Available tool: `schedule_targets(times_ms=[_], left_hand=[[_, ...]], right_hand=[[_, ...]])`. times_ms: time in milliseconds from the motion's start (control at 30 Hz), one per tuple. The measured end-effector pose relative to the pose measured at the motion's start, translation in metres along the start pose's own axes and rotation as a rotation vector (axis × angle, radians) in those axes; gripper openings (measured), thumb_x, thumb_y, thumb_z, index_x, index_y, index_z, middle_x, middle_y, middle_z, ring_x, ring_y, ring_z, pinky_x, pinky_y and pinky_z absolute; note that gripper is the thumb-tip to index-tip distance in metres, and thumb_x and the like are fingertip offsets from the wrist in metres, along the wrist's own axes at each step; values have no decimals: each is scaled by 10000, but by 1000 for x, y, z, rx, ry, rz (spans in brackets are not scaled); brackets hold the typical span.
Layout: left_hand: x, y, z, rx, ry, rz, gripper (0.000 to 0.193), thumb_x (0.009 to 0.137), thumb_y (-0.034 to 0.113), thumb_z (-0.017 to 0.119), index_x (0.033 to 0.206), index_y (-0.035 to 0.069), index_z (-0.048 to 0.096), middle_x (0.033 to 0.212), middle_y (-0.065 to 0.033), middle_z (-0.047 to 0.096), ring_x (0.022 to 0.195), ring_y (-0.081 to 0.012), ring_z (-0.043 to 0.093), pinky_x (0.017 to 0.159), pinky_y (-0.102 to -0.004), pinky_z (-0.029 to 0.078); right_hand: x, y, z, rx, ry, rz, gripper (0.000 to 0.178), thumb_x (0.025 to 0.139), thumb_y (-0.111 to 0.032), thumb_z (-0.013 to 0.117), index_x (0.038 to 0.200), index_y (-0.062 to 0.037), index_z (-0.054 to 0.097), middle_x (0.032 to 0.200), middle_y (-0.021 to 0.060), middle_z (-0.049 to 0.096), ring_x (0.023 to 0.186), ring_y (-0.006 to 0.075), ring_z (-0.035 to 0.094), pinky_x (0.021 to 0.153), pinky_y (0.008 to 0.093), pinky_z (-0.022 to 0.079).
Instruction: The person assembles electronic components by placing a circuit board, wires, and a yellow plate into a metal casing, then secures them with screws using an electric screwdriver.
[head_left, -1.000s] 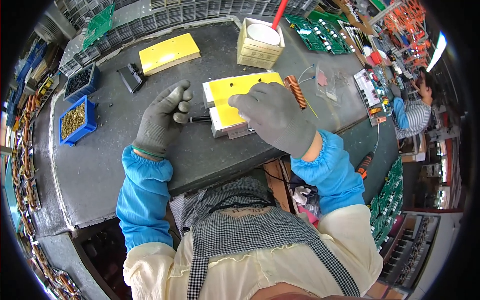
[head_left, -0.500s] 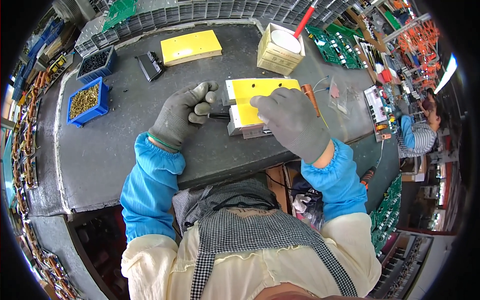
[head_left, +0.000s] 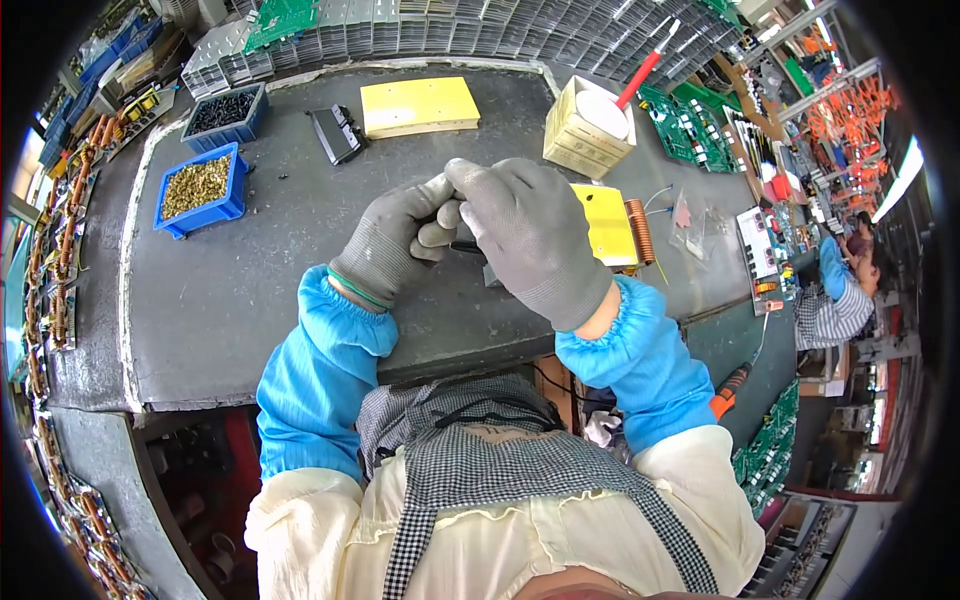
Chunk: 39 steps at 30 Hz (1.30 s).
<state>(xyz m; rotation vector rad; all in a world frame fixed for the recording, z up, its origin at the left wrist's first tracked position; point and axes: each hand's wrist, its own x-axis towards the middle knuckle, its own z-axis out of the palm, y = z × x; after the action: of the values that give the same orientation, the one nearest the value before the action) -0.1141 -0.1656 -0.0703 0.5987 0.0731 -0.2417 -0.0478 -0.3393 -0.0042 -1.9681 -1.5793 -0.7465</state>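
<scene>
The grey-gloved left hand [head_left: 388,243] and grey-gloved right hand [head_left: 530,238] meet, fingertips narrowly pinched — on what, if anything, I cannot tell — likely for fine control, the yellow-topped rectangular metal block [head_left: 610,226] lying partly hidden, handily right of the right fingers.

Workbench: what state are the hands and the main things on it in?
Left hand: gloved, fingers bent; grip unclear
Right hand: gloved, fingers bent; grip unclear
Near yellow-topped block: partly hidden by the right hand
Rear yellow-topped block: lying flat
Copper coil: beside the near block
Bright blue bin: open, holding brass-coloured pieces
Dark blue bin: open, holding black pieces
Cream box: open-topped
Red handle: tilted
</scene>
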Motion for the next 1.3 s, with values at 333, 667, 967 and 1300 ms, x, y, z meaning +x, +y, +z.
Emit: schedule_targets(times_ms=[333, 667, 967, 1300], left_hand=[[-13, 8, 19, 641, -78, 0, 364, 1089, 349, 512, 1055, 27, 677, 669, 70, 478, 516, -17, 322, 476, -224, 234], [14, 8, -23, 224, -22, 128, 338, 1079, 269, 549, 1263, -12, 585, 781, -6, 578, 552, -58, 411, 476, -207, 293], [34, 6, -73, -181, 241, 343, 398, 1015, -75, 432, 1396, -178, 378, 1428, -269, 476, 1403, -421, 468, 1239, -461, 403], [32, 8, -82, -133, 286, 361, 456, 1049, -64, 393, 1497, -121, 332, 1458, -269, 468, 1377, -383, 511, 1142, -352, 515]], right_hand=[[-8, 0, -23, -9, 11, 78, 380, 804, -104, 731, 1158, -45, 606, 855, 97, 644, 869, 318, 659, 726, 456, 529], [-64, 49, -108, 204, 22, 474, 445, 895, 10, 656, 1327, -69, 587, 913, 92, 685, 858, 258, 686, 773, 385, 551], [-116, 69, -94, 3, -238, 540, 473, 904, 14, 628, 1363, -42, 529, 877, 119, 657, 820, 305, 689, 714, 419, 566], [-106, 66, -95, -14, -339, 507, 488, 895, -22, 654, 1365, -27, 521, 968, 196, 680, 854, 364, 698, 726, 455, 579]])
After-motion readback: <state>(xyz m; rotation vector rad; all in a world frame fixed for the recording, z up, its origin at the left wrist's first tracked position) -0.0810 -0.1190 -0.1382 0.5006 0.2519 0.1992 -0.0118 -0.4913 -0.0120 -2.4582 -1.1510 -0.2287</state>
